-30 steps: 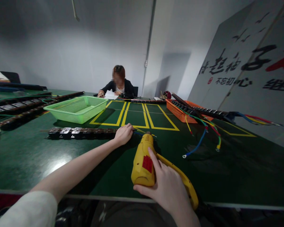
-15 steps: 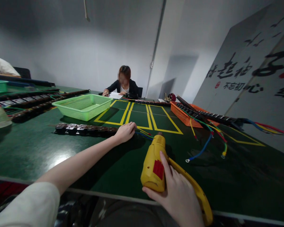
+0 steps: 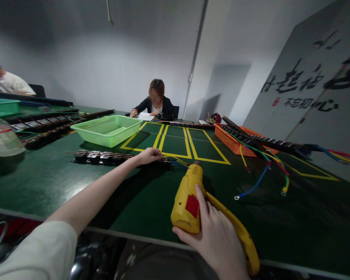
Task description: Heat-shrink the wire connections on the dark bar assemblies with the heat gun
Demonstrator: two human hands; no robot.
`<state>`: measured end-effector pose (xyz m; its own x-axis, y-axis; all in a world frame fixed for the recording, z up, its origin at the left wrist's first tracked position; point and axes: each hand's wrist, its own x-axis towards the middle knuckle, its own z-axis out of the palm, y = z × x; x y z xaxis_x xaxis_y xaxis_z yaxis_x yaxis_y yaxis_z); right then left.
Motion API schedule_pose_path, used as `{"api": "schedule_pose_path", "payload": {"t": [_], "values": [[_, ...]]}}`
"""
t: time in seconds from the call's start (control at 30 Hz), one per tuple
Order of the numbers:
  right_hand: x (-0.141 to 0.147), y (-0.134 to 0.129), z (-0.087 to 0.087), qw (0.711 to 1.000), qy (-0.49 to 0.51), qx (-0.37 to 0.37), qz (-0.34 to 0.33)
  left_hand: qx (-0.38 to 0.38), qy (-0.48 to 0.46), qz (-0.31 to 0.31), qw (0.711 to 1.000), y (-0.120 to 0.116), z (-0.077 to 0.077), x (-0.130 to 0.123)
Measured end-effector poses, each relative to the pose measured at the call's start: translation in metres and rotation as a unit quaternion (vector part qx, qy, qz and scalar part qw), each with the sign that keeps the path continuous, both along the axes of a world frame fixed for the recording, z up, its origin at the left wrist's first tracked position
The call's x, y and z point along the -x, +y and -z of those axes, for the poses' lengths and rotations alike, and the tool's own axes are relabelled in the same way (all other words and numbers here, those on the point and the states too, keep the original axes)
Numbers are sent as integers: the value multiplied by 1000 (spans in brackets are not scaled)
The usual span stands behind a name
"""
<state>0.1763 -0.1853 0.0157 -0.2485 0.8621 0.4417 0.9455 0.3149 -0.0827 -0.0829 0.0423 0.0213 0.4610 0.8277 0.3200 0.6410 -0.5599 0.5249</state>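
Broadly, I see a glossy dark green surface [image 3: 151, 202] with a bright glare at left, in a room with a smooth, pale grey wall [image 3: 105, 66]. Yellow tape [image 3: 189, 144] marks out rectangles on its middle.

My right hand [image 3: 218, 233] is wrapped around a yellow heat gun [image 3: 185, 202], index finger along its hard, rounded body; the nozzle points to the far side. My left hand [image 3: 148, 156] has its fingers curled over the right part of a black segmented strip [image 3: 96, 157], lying left of the gun; I cannot tell how firmly it grips. Thin coloured wires [image 3: 178, 163] run from the strip towards the nozzle.

Beyond the strip sits a light green mesh basket [image 3: 107, 134]. At right, more black strips rest across an orange basket [image 3: 229, 144], trailing wires in several colours. A clear bottle [image 3: 6, 140] with a red-banded label stands at left.

At the far side, a seated person [image 3: 156, 105] in a dark jacket leans over white paper [image 3: 146, 116]. On the right, a grey panel [image 3: 303, 83] reads "不忘初心" beside a small red seal. The gun's red patch [image 3: 192, 206] shows no legible text.
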Motion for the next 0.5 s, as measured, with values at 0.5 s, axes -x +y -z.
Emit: {"api": "schedule_pose_path", "payload": {"t": [0.5], "values": [[54, 7, -11, 995, -7, 81, -65, -13, -42, 2, 999, 7, 8, -3]]}}
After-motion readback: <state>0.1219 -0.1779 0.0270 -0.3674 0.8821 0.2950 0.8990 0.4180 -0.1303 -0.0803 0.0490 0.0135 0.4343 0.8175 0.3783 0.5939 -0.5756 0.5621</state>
